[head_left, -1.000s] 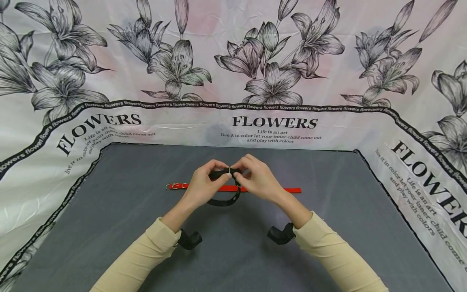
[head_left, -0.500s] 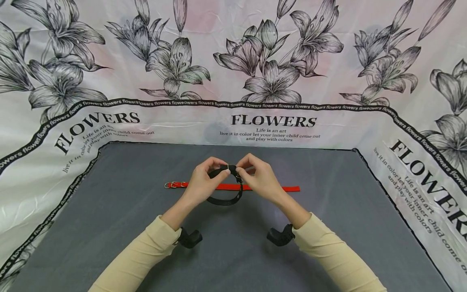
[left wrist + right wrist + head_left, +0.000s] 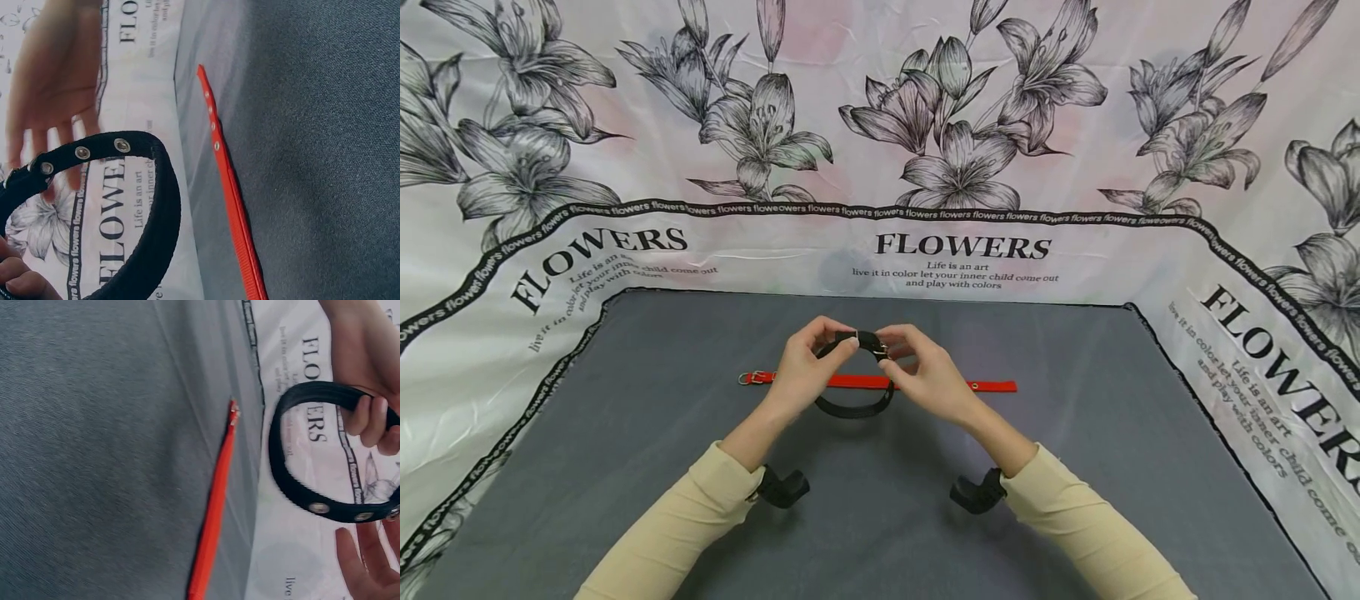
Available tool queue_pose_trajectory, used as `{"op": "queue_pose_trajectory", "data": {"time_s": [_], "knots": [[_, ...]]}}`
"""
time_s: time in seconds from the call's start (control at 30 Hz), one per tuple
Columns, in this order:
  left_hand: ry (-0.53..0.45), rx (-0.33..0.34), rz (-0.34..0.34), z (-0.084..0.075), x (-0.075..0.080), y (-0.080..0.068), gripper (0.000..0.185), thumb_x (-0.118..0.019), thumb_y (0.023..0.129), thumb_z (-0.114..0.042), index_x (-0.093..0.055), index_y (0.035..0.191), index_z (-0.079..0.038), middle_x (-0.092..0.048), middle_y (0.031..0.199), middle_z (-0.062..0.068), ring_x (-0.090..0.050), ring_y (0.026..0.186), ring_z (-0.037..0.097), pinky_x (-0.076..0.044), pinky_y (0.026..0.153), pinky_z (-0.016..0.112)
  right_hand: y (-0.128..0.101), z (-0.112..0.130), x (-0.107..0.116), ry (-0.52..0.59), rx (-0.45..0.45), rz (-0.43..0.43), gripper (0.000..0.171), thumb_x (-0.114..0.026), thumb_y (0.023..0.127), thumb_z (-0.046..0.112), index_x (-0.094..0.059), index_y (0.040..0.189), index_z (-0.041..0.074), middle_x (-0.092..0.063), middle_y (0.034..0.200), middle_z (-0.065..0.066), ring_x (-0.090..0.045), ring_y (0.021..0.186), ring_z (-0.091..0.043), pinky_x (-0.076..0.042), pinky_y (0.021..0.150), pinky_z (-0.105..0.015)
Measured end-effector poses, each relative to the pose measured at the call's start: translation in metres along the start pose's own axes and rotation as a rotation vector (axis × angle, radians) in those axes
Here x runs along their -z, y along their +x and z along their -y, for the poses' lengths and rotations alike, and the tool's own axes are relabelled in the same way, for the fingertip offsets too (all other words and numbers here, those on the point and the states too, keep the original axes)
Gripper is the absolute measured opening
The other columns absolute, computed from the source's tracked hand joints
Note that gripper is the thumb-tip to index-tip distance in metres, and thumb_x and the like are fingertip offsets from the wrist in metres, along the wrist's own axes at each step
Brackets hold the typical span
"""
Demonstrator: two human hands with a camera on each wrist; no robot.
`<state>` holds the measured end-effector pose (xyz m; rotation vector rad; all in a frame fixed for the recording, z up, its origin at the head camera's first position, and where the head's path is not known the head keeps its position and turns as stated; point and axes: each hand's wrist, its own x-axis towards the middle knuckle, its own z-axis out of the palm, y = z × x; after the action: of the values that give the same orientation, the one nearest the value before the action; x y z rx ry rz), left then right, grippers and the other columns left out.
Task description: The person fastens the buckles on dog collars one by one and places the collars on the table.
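Both hands hold the black collar (image 3: 855, 379) as a closed loop above the grey mat (image 3: 625, 433), just in front of the red collar (image 3: 925, 384) lying flat there. The left hand (image 3: 802, 377) pinches the strap; the right hand (image 3: 925, 375) pinches near the buckle, though the exact contact is unclear. Risk: the strap end may slip from the buckle if either pinch loosens. The backdrop (image 3: 962, 250) behind the red collar reads "FLOWERS", "Life is an art".

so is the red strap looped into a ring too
No, the red strap lies flat and straight on the grey mat; only the black strap forms a loop.
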<state>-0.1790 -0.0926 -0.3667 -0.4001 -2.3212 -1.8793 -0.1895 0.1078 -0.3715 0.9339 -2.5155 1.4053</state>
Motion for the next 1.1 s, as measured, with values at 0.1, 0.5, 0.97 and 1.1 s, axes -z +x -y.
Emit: {"op": "queue_pose_trajectory", "data": {"time_s": [0.1,0.5,0.97,1.1], "knots": [[-0.014,0.029,-0.016,-0.005,0.005,-0.002,0.021,-0.060,0.090,-0.019,-0.061,0.107,-0.007,-0.049,0.087,0.005,-0.043,0.084,0.021,-0.039,0.078,0.034,-0.004,-0.002,-0.006,-0.021,-0.054,0.037,0.040,-0.062,0.088,0.011,-0.048,0.125,0.015,-0.060,0.110,-0.006,-0.063,0.088,-0.017,-0.053,0.070,-0.026],[0.032,0.129,0.042,0.008,0.022,-0.008,0.025,-0.057,0.093,-0.024,-0.056,0.114,-0.012,-0.061,0.091,0.009,-0.057,0.071,0.020,-0.047,0.066,0.032,-0.010,-0.005,-0.021,0.001,-0.129,0.023,0.033,-0.061,0.087,0.007,-0.053,0.118,0.012,-0.059,0.092,-0.002,-0.065,0.079,-0.013,-0.052,0.059,-0.023],[0.291,0.189,0.191,0.027,0.052,-0.019,0.036,-0.065,0.084,-0.011,-0.054,0.118,-0.012,-0.062,0.107,0.011,-0.065,0.077,0.026,-0.050,0.062,0.031,-0.006,-0.007,-0.043,-0.023,-0.228,0.085,0.026,-0.059,0.088,0.009,-0.056,0.113,0.012,-0.066,0.089,-0.004,-0.058,0.051,-0.007,-0.048,0.049,-0.024],[0.334,0.219,0.209,0.032,0.060,-0.022,0.036,-0.065,0.084,-0.012,-0.054,0.118,-0.010,-0.061,0.107,0.012,-0.063,0.071,0.022,-0.047,0.060,0.031,-0.002,-0.007,-0.052,-0.022,-0.259,0.122,0.025,-0.058,0.088,0.009,-0.057,0.113,0.012,-0.066,0.086,-0.006,-0.055,0.046,-0.011,-0.047,0.046,-0.025]]}}
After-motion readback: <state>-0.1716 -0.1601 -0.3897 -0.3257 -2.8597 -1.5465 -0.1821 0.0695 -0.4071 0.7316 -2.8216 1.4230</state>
